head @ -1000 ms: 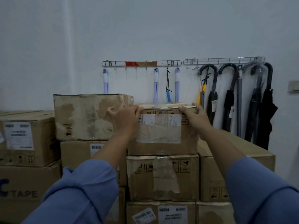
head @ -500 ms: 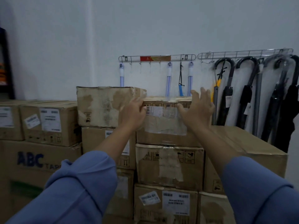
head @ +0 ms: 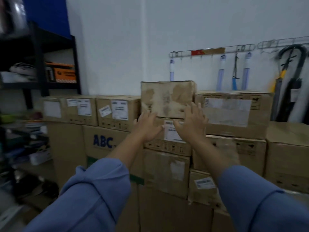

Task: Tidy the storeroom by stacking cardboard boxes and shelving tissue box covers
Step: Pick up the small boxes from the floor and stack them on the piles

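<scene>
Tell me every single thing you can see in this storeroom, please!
Cardboard boxes: many, brown, stacked along the wall.
Stained box: one, brown with pale patches, highest on the stack.
ABC box: one, brown with blue letters, left of the hands.
Shelf unit: one, black, far left, holding blurred items.
Orange box: one, orange and black, on the shelf unit.
Hook rails: two, silver, on the white wall.
Hanging tubes: three, pale blue and white, under the left rail.
Umbrellas: count unclear, dark, far right.
Sleeves: two, blue, at the bottom.
Left hand: one, fingers spread, in front of the boxes.
Right hand: one, fingers spread, beside it.
</scene>
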